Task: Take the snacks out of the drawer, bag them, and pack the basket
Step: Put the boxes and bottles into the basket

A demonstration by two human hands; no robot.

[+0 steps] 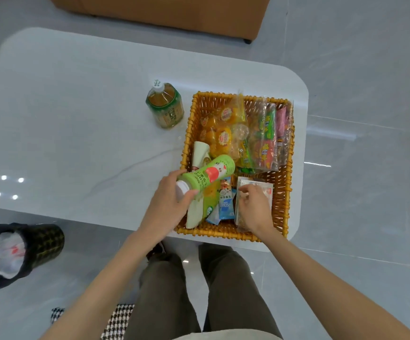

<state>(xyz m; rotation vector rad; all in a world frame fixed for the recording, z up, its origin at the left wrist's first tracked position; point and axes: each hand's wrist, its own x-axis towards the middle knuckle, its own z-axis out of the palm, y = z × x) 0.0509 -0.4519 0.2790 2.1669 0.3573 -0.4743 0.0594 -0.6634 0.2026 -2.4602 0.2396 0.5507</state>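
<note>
A single wide-angle view from the person's head looks steeply down and a little forward over a white table. The wicker basket lies close, just right of centre. Both forearms enter from the bottom edge, with the person's own legs below and the floor all round

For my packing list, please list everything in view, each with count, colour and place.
table: 1, white, centre of view
basket: 1, orange, table's right end
tea bottle: 1, green label, left of basket
green bottle: 1, green, over basket's near left
jelly bag: 1, yellow cups, basket's far left
packet bag: 1, clear, colourful packets, basket's far right
blue packet: 1, blue, basket's near middle
clear bag: 1, clear, basket's near right
bin: 1, black, floor left
sofa: 1, brown, beyond table
rug: 1, black-white, floor
left hand: 1, grips green bottle
right hand: 1, pinches clear bag
</note>
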